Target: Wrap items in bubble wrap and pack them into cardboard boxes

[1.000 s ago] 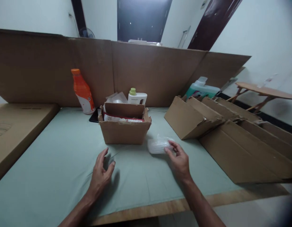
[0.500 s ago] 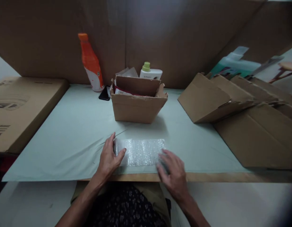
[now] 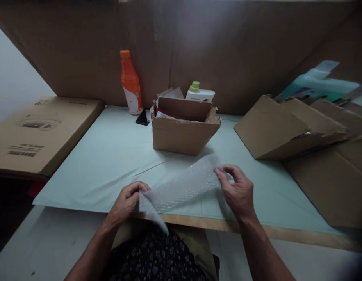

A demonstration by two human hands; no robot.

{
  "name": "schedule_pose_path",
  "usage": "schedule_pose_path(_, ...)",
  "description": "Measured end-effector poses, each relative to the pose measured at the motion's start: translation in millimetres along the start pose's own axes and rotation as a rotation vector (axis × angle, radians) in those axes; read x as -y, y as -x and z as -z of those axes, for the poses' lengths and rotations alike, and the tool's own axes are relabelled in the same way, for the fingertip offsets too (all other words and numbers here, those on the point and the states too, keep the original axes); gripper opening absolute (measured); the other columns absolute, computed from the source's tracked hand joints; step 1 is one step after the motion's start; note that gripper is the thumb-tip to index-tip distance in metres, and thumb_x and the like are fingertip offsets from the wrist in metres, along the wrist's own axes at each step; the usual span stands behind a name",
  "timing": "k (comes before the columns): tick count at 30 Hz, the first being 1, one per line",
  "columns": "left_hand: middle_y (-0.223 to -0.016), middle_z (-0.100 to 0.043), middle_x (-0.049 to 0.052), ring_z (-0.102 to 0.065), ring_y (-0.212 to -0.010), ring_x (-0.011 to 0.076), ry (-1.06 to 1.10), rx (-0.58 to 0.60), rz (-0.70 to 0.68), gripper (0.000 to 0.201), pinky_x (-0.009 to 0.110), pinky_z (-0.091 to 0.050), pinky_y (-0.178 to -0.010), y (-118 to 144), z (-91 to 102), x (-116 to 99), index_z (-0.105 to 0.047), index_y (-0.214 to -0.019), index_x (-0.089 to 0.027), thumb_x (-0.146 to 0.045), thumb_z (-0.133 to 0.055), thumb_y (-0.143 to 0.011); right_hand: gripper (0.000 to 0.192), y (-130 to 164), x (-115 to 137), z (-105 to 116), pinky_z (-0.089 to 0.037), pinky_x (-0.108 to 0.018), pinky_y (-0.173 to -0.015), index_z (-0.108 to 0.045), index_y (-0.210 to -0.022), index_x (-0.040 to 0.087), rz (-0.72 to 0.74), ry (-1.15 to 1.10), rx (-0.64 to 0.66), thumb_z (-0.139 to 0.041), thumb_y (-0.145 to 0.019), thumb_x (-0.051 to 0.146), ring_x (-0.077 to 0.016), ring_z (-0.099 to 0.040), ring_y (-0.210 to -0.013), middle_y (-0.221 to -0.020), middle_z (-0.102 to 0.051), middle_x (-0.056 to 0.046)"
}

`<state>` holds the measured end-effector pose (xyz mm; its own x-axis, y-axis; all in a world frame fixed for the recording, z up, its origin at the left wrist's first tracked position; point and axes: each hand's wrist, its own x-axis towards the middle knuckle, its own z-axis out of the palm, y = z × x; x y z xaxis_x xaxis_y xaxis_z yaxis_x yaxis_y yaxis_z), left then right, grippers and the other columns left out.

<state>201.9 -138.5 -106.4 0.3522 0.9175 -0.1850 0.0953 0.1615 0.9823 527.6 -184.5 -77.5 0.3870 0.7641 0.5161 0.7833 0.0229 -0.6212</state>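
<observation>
Hands occupy the near edge of the table [image 3: 81, 171]. Left hand [image 3: 126, 201] is clenched on the near-left end of a sheet of bubble wrap [image 3: 183, 185], a corner of which hangs below the table edge. Right hand [image 3: 239, 191] pinches the far-right end of the same sheet between thumb and fingers. Bubble wrap is lifted off the pale green table cover and stretched slantwise between both hands, just in front of an open cardboard box [image 3: 183, 130]. Box stands upright at mid-table with its flaps raised; contents are partly visible but not identifiable. Flattened cartons [image 3: 286, 128] lie to the right, a large flat printed carton [image 3: 43, 132] to the left. Behind the box: orange bottle [image 3: 130, 84], dark phone [image 3: 142, 117], white bottle with green cap [image 3: 200, 93]. Cardboard wall [image 3: 227, 50] closes the rear.
</observation>
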Motion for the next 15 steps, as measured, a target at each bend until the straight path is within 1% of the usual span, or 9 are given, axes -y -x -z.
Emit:
schedule_pose_path(1, -0.087, -0.067, 0.004, -0.059, -0.077, 0.0166, 0.088, 0.001, 0.045, 0.014, 0.026, -0.044, -0.068, 4, 3.8, 1, -0.062, -0.073, -0.017, -0.031, -0.065, -0.075, 0.019, -9, 7, -1, -0.05, -0.032, -0.071, -0.068, -0.089, 0.022, 0.034, -0.026, -0.02, -0.064, -0.089, 0.04, -0.0207, -0.067, -0.077, -0.083, -0.073, -0.003)
schedule_pose_path(3, -0.087, -0.068, 0.004, -0.061, -0.073, 0.0163, 0.248, -0.036, 0.138, 0.025, 0.025, -0.044, -0.065, 9, 8.3, 2, -0.063, -0.081, -0.017, -0.034, -0.076, -0.068, 0.014, -23, 19, -9, -0.05, -0.031, -0.074, -0.068, -0.09, 0.022, 0.14, -0.061, -0.02, -0.063, -0.09, 0.035, -0.0201, -0.067, -0.078, -0.084, -0.073, -0.002)
schedule_pose_path(5, -0.086, -0.07, 0.004, -0.064, -0.075, 0.019, 0.393, -0.07, 0.195, 0.047, 0.027, -0.046, -0.068, 11, 10.0, 1, -0.064, -0.101, -0.019, -0.037, -0.083, -0.062, 0.012, -35, 29, -24, -0.049, -0.033, -0.077, -0.068, -0.09, 0.023, 0.257, -0.055, 0.022, -0.06, -0.093, 0.032, -0.0202, -0.067, -0.08, -0.085, -0.074, -0.002)
schedule_pose_path(7, -0.09, -0.071, 0.006, -0.067, -0.083, 0.0233, 0.501, -0.051, 0.204, 0.068, 0.031, -0.048, -0.074, 13, 10.6, -1, -0.058, -0.123, -0.019, -0.051, -0.08, -0.066, 0.014, -46, 34, -44, -0.047, -0.034, -0.082, -0.068, -0.091, 0.021, 0.364, 0.02, 0.108, -0.056, -0.095, 0.028, -0.021, -0.067, -0.083, -0.088, -0.075, -0.004)
schedule_pose_path(9, -0.096, -0.072, 0.009, -0.067, -0.089, 0.0256, 0.474, -0.017, 0.194, 0.079, 0.034, -0.048, -0.08, 15, 10.4, -3, -0.051, -0.137, -0.019, -0.064, -0.07, -0.075, 0.014, -55, 34, -65, -0.045, -0.035, -0.084, -0.068, -0.092, 0.02, 0.438, 0.117, 0.22, -0.054, -0.095, 0.022, -0.0215, -0.067, -0.085, -0.09, -0.075, -0.006)
schedule_pose_path(10, -0.098, -0.073, 0.01, -0.067, -0.09, 0.0256, 0.404, -0.006, 0.194, 0.082, 0.034, -0.047, -0.081, 17, 9.6, -3, -0.048, -0.141, -0.018, -0.065, -0.07, -0.077, 0.014, -59, 32, -75, -0.044, -0.034, -0.083, -0.068, -0.093, 0.019, 0.462, 0.155, 0.275, -0.054, -0.094, 0.02, -0.0214, -0.066, -0.085, -0.091, -0.076, -0.006)
schedule_pose_path(12, -0.095, -0.072, 0.008, -0.065, -0.085, 0.0225, 0.247, 0.008, 0.21, 0.091, 0.031, -0.045, -0.078, 23, 5.3, -3, -0.043, -0.147, -0.018, -0.057, -0.078, -0.074, 0.014, -62, 28, -92, -0.042, -0.032, -0.08, -0.069, -0.092, 0.019, 0.492, 0.196, 0.361, -0.055, -0.093, 0.017, -0.0209, -0.065, -0.083, -0.09, -0.076, -0.006)
schedule_pose_path(13, -0.092, -0.072, 0.006, -0.063, -0.08, 0.0198, 0.205, 0.021, 0.221, 0.096, 0.029, -0.044, -0.074, 27, 1.7, -2, -0.038, -0.151, -0.018, -0.052, -0.081, -0.072, 0.014, -62, 25, -100, -0.041, -0.032, -0.078, -0.069, -0.091, 0.02, 0.5, 0.206, 0.391, -0.056, -0.092, 0.017, -0.0207, -0.064, -0.081, -0.088, -0.075, -0.006)
schedule_pose_path(15, -0.085, -0.069, 0.002, -0.057, -0.07, 0.0146, 0.238, 0.077, 0.244, 0.104, 0.026, -0.04, -0.067, 36, -7.7, 2, -0.028, -0.157, -0.021, -0.047, -0.082, -0.073, 0.013, -60, 21, -113, -0.039, -0.031, -0.076, -0.07, -0.087, 0.02, 0.504, 0.24, 0.444, -0.057, -0.092, 0.017, -0.0205, -0.062, -0.079, -0.084, -0.074, -0.006)
